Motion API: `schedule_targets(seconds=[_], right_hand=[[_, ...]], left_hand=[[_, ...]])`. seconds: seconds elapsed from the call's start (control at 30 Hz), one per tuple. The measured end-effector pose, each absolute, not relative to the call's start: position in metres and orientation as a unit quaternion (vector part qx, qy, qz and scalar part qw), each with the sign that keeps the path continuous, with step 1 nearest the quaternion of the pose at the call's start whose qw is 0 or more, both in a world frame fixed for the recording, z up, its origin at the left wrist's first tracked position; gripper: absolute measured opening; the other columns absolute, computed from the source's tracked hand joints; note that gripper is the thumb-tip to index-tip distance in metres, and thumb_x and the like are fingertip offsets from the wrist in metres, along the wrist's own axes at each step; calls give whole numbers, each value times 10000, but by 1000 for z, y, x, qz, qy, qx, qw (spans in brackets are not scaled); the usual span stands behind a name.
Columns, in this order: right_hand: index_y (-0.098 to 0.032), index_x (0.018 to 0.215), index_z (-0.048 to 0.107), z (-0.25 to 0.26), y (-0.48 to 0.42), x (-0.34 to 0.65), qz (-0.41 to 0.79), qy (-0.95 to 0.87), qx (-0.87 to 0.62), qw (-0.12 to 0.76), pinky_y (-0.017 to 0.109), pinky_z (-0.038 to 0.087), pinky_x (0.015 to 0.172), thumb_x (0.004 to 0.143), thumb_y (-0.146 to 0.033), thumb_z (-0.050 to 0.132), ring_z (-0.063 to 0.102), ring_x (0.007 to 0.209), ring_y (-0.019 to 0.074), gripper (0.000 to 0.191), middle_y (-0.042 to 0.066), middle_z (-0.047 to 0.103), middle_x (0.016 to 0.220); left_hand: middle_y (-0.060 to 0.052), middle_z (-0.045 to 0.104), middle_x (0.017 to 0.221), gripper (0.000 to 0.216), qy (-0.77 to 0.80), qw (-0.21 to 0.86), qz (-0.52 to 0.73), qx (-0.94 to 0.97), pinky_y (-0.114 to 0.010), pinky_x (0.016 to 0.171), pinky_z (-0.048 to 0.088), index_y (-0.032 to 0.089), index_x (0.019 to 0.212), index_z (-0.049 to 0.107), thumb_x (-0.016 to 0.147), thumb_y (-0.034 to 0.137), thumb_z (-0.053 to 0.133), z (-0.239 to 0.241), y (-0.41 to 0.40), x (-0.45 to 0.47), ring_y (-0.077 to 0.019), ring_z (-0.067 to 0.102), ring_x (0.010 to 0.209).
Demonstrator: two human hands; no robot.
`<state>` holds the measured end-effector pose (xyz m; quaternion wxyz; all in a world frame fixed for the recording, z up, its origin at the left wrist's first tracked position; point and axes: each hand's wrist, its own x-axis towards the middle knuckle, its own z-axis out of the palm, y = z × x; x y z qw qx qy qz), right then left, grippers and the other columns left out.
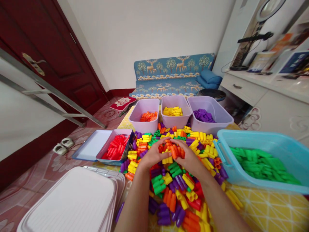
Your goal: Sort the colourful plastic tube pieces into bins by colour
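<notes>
A heap of coloured plastic tube-shaped pieces, several of them joined side by side, covers the middle of the table in yellow, purple, green, orange and red. Over this pile my two hands meet at the fingertips. My right hand point(187, 157) curls round several orange tube pieces point(176, 151). Opposite it, my left hand point(154, 154) is bent with its fingers around orange tube pieces point(161, 148), partly hidden by the fingers. Below the wrists lie green pieces point(158, 184) and purple pieces point(164, 215).
Behind the heap stand lilac bins with orange point(144, 126), yellow point(174, 121) and purple pieces point(204, 115). A blue tub point(256, 137) of green pieces is at right. A tin point(112, 161) of red pieces and stacked white lids point(70, 199) are at left.
</notes>
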<state>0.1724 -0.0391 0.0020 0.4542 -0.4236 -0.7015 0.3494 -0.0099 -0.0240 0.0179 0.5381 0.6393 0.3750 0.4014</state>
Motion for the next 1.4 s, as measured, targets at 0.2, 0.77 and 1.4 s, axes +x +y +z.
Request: schedule_targets(seconds=[0.2, 0.77, 1.4], right_hand=[[-244, 1192, 596, 10, -42, 166, 332, -679, -441, 485, 406, 378, 1052, 739, -143, 613, 532, 1174, 211, 464, 52, 595, 1225], [-200, 1214, 520, 0, -43, 162, 406, -532, -509, 542, 379, 546, 740, 754, -422, 670, 661, 792, 218, 532, 52, 686, 946], [-225, 1126, 550, -8, -44, 162, 483, -475, -452, 579, 326, 535, 553, 803, -452, 623, 636, 585, 193, 402, -10, 644, 654]], left_hand=[[-79, 655, 1120, 503, 388, 560, 440, 585, -329, 915, 476, 187, 1178, 637, 718, 363, 738, 19, -21, -4, -212, 607, 1001], [-28, 655, 744, 344, 450, 472, 430, 624, -238, 658, 462, 129, 800, 671, 721, 462, 705, 3, -14, -1, -141, 576, 687], [-62, 690, 894, 283, 476, 416, 456, 626, -291, 801, 480, 150, 856, 694, 763, 414, 656, 14, -15, -2, -196, 621, 861]])
